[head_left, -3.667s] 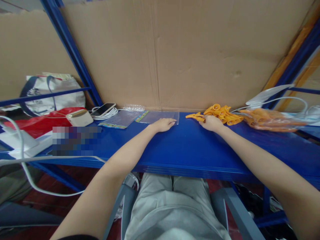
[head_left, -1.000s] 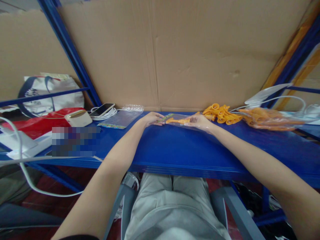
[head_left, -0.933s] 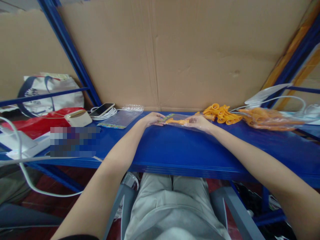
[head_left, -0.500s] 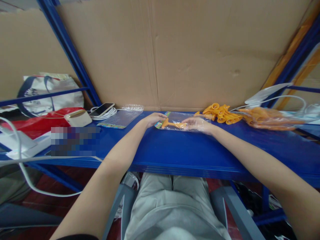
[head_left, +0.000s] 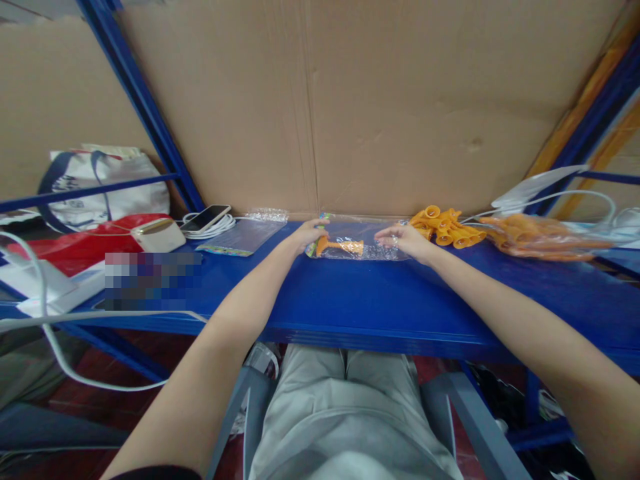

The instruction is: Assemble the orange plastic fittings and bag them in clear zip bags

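A clear plastic bag with a colourful printed end lies before me on the blue table. Inside it, toward the printed end, is an orange plastic horn. My left hand is closed on the printed left end of the bag. At the bag's right end is my right hand, its fingers a little apart and clear of the horn; the film shines around them, and whether they still touch it is hard to tell. Right beside that hand rests a pile of orange horns.
Farther right lies a clear bag of orange pieces. To the left are a flat clear bag, a phone on a coiled white cable, a red cloth-like item and a white tote bag. A cardboard wall closes off the back.
My right hand has let go of the horn and drawn back to the right. The horn now lies by itself in the bag, while my left hand stays at the printed end.
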### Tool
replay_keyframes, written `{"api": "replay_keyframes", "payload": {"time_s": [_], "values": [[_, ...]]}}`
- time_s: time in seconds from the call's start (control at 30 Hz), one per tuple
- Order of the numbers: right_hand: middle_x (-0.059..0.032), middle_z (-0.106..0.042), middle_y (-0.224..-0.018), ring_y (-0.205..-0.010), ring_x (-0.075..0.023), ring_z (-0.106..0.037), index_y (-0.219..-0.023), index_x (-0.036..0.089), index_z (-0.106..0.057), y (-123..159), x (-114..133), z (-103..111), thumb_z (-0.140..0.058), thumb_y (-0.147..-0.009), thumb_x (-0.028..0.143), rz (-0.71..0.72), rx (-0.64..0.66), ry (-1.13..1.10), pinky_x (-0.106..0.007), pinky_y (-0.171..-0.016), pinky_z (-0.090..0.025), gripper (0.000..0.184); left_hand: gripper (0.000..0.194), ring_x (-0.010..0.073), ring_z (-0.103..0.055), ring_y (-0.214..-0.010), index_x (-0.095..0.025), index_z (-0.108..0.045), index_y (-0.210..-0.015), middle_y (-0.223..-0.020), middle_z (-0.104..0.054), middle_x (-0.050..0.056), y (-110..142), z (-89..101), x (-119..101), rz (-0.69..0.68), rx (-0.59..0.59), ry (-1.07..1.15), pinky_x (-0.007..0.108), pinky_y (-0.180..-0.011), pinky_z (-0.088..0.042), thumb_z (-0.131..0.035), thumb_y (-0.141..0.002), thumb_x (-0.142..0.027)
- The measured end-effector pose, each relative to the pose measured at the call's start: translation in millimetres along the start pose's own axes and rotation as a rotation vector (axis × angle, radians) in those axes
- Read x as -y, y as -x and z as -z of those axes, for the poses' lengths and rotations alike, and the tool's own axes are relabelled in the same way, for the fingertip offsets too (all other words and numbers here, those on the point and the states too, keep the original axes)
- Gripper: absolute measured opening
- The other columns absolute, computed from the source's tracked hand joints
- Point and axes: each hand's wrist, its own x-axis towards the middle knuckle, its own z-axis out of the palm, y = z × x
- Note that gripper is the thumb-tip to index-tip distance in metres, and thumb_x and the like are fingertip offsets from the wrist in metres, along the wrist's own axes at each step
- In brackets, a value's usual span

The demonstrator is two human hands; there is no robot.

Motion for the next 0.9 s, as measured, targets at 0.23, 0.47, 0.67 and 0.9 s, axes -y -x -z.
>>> {"api": "replay_keyframes", "payload": {"time_s": [0.23, 0.47, 0.67, 0.9], "values": [[-0.0158, -0.073, -0.112, -0.11, -0.0332, -0.064, -0.102, 0.015, -0.077, -1.0, -19.4, 45.6, -0.051, -0.085, 0.019, 0.002, -0.3, 0.747, -0.047, -0.099, -0.048, 0.032, 0.053, 0.0099, -0.061, -0.05, -0.014, -0.062, -0.123, -0.057, -0.063, -0.004, -10.0, 17.0, 6.8, 0.065, -0.159, -0.074, 0.018, -0.057, -0.049, -0.062, -0.072, 0.0], [-0.02, -0.071, -0.115, -0.115, -0.0392, -0.061, -0.11, 0.014, -0.075, 7.1, -20.2, 56.0, -0.054, -0.085, 0.023, -0.278, -0.17, 1.004, -0.054, -0.097, -0.044, 0.033, 0.051, 0.0095, -0.057, -0.047, -0.013, -0.063, -0.12, -0.051, -0.057, -0.006, -12.7, 17.3, 8.4, 0.051, -0.19, -0.049, 0.018, -0.055, -0.046, -0.059, -0.072, 0.002], [-0.0211, -0.071, -0.115, -0.115, -0.0401, -0.061, -0.105, 0.015, -0.076, 4.3, -23.5, 56.2, -0.058, -0.087, 0.035, -0.284, -0.193, 0.947, -0.059, -0.099, -0.04, 0.033, 0.045, 0.0068, -0.052, -0.044, -0.012, -0.062, -0.114, -0.052, -0.054, -0.007, -10.8, 17.3, 7.5, 0.062, -0.201, -0.011, 0.015, -0.049, -0.042, -0.057, -0.072, 0.004], [-0.015, -0.073, -0.115, -0.115, -0.0378, -0.061, -0.111, 0.02, -0.075, 4.3, -22.1, 54.4, -0.061, -0.085, 0.04, -0.31, -0.098, 1.012, -0.062, -0.103, -0.034, 0.036, 0.038, 0.0078, -0.054, -0.047, -0.01, -0.062, -0.109, -0.052, -0.054, -0.006, -12.0, 16.4, 8.0, 0.066, -0.212, 0.049, 0.016, -0.054, -0.043, -0.055, -0.075, 0.005]]}}
